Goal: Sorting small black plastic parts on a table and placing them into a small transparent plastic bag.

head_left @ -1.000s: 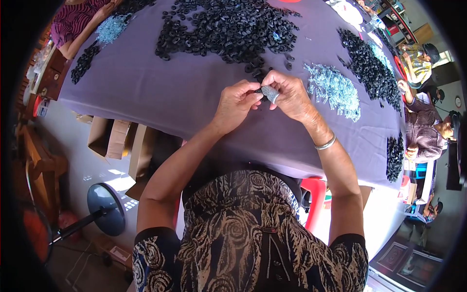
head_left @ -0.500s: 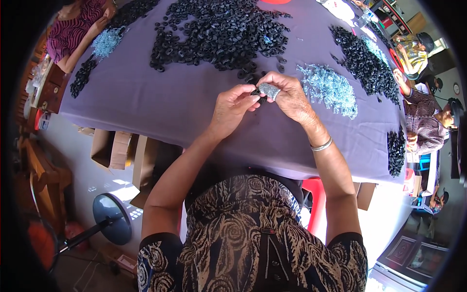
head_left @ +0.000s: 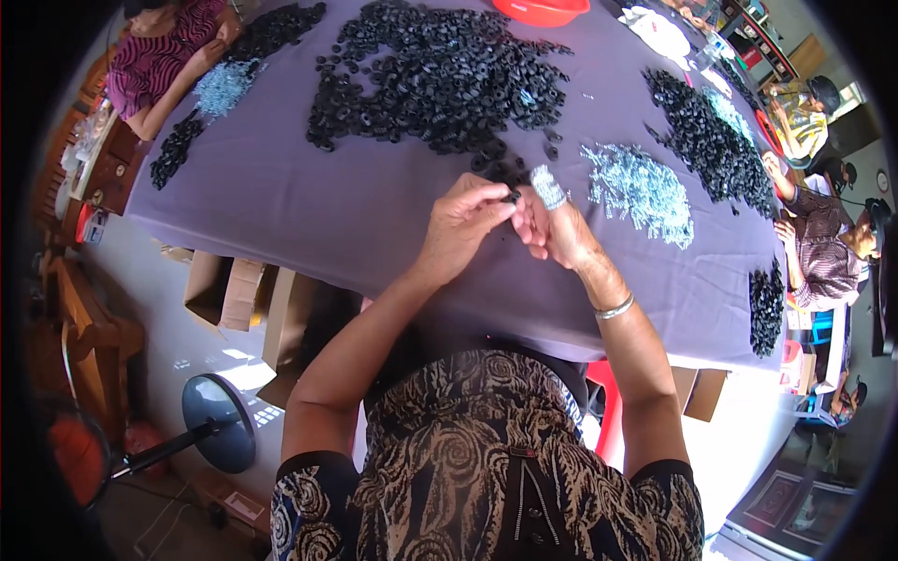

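Observation:
My left hand (head_left: 460, 229) is closed, with a small black ring-like plastic part (head_left: 512, 197) pinched between thumb and forefinger. Beside it, my right hand (head_left: 558, 232) has its thumb raised apart from loosely bent fingers, and I see nothing held in it. A grey wrap (head_left: 547, 188) covers that thumb. Just beyond both hands, loose black parts trail off a wide heap of black ring-like parts (head_left: 440, 79). Right of my right hand lies a pile of small, shiny, pale blue coil-like pieces (head_left: 644, 194), which look like springs.
A purple cloth (head_left: 253, 201) covers the table. A red basin (head_left: 543, 9) stands at the far edge. More black parts (head_left: 711, 140) lie at the right, and a pale blue pile (head_left: 224, 89) at the left. Several people sit round the table; cardboard boxes (head_left: 248, 292) stand below it.
My right hand has come away from the black part and turned, its wrapped thumb now pointing up. The left hand keeps its pinch. The whole view has shifted slightly.

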Demonstrator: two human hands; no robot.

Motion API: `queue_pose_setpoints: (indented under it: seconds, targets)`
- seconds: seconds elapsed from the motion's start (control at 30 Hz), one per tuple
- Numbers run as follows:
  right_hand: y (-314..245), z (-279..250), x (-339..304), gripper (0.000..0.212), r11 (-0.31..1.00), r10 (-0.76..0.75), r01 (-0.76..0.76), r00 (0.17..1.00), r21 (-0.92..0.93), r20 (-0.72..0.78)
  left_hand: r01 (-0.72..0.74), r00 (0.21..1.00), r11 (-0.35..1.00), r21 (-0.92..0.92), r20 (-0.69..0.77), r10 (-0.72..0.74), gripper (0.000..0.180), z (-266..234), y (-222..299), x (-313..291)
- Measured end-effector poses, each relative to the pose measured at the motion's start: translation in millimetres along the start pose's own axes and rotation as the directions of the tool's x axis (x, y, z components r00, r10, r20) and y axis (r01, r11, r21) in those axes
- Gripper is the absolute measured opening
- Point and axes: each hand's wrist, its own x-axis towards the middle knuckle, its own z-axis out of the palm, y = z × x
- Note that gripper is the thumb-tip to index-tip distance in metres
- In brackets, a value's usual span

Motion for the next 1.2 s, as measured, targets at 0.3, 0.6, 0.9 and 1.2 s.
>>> queue_pose_setpoints:
  seconds: [0.3, 0.6, 0.9, 1.2]
  targets:
    - [14.5, 19.0, -7.4, 0.033, 0.836, -0.194, 0.091, 0.972, 0.542, 0.135, -0.149, 0.988, 0.983, 0.103, 0.060, 0.143, 0.015, 13.5, 16.5, -5.8]
    - [6.2, 30.9, -8.9, 0.045, 0.892, -0.158, 0.109, 0.985, 0.439, 0.076, -0.121, 0.993, 0.993, 0.010, 0.016, 0.121, 0.016, 14.7, 33.4, -5.9]
    - [-15.4, -3.4, -11.8, 0.024, 0.935, -0.341, 0.276, 0.872, -0.223, -0.351, -0.036, 0.976, 0.820, 0.572, -0.157, 0.152, 0.019, -36.1, 24.7, 14.0]
    - [-3.0, -11.3, -4.3, 0.028, 0.588, -0.548, 0.334, 0.834, -0.737, -0.060, 0.123, 0.988, 0.332, 0.935, -0.085, -0.127, 0.015, -66.9, 50.1, 13.3]
